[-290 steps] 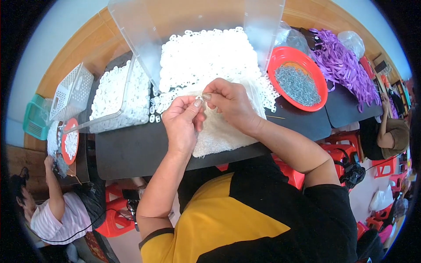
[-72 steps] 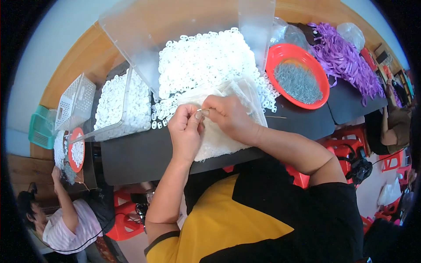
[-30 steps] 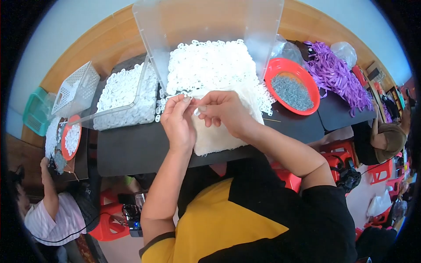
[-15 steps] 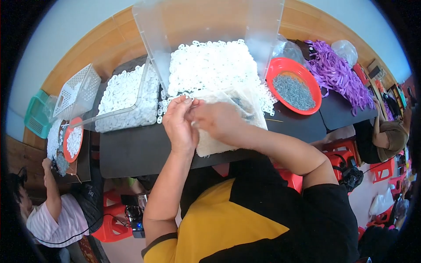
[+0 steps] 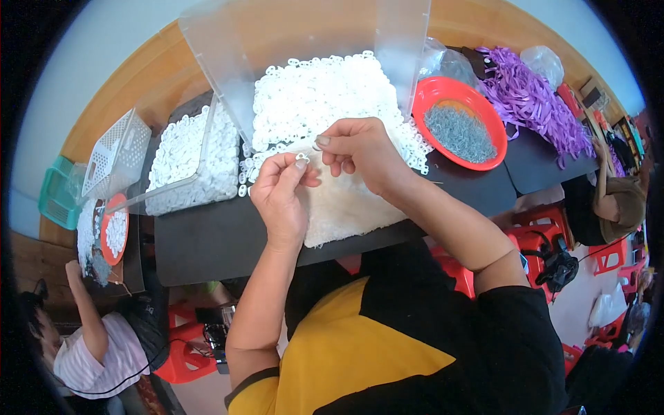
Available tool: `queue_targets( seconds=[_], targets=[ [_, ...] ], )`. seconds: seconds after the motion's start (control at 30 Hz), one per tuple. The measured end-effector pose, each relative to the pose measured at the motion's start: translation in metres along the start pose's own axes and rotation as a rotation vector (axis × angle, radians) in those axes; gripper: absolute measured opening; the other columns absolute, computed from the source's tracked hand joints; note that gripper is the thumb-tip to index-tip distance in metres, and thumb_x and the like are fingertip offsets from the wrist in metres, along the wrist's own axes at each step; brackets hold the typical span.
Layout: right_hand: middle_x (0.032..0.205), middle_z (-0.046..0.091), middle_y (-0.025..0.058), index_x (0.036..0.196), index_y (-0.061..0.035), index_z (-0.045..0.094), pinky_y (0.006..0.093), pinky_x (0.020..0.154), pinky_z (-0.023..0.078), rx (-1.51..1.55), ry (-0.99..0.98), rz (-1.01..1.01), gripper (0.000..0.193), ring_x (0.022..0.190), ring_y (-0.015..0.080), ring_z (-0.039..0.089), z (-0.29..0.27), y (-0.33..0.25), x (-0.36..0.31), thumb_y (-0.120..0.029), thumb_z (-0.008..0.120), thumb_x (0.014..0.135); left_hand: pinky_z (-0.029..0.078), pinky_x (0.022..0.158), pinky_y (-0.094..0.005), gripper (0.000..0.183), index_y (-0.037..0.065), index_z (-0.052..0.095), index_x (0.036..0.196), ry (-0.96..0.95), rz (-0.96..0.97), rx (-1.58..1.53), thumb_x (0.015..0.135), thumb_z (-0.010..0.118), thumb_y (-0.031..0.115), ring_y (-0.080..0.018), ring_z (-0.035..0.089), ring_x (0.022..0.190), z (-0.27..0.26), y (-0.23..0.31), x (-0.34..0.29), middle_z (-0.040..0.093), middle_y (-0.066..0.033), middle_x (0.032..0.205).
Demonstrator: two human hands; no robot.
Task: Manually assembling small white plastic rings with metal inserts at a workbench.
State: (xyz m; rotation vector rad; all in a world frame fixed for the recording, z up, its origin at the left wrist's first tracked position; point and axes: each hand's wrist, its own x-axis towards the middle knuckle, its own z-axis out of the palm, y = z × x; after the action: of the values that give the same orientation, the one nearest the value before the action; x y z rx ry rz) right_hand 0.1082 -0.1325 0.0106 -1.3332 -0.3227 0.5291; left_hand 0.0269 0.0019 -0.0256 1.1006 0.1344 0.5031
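Left hand (image 5: 280, 200) pinches small white ring (image 5: 302, 158).

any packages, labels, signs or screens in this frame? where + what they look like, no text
No labels, signs or screens can be made out. Packaging only:
Clear plastic bag: behind the red bowl, crumpled, see-through.
Second clear plastic bag: far right, beyond the purple strips, puffed, whitish.
Clear plastic bin: centre back, tall see-through walls, white plastic rings heaped in it.
White lattice basket: left, tilted.
Green crate: far left edge.
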Motion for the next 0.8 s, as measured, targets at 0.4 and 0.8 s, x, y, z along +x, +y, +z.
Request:
queue_targets(
  seconds=[0.4,0.8],
  targets=[
    [0.065,0.062,0.0047,0.084,0.0009,0.067,0.0208,0.047,0.036,0.033,-0.023,-0.010,0.011,0.052,0.0094,0.054,0.0040,0.0069,-0.0010,-0.009,0.063,0.085,0.051,0.061,-0.0271,0.008,-0.004,0.059,0.090,0.003,-0.018,-0.006,0.087,0.057,0.002,-0.0149,0.060,0.067,0.0014,0.0020,-0.0001,0.062,-0.0106,0.079],
    [0.063,0.059,-0.0001,0.084,-0.0018,0.067,0.0193,0.049,0.036,-0.110,-0.089,-0.073,0.011,0.053,0.0059,0.052,0.0029,0.0088,-0.0016,-0.011,0.063,0.088,0.050,0.062,-0.0268,0.010,-0.006,0.060,0.094,-0.089,-0.036,-0.028,0.089,0.057,0.003,-0.0154,0.060,0.069,-0.0009,0.0000,0.0009,0.063,-0.0114,0.079]
  ],
)
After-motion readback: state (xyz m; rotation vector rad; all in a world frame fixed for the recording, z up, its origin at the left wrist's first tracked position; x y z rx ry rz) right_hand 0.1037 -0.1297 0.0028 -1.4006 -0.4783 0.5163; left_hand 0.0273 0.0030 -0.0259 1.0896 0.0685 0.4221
